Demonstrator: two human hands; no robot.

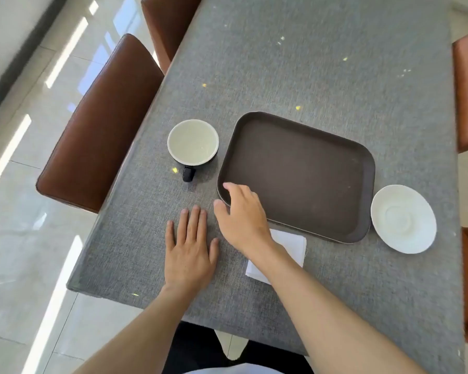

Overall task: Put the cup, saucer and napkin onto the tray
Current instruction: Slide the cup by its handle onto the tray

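Sitting empty, tray w/ cup, saucer & napkin all on desk; both hands released, nothing grasped.

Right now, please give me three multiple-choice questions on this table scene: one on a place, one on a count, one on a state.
1. Where is the saucer?
A. on the tray
B. on the table, right of the tray
C. under the cup

2. How many things lie on the tray?
A. none
B. one
C. three

3. How does the left hand lie?
A. flat on the table
B. closed on the cup
C. lifting the napkin

Answers:
1 B, it sits beside the tray's right corner.
2 A, its brown inside is bare.
3 A, fingers spread, holding nothing.
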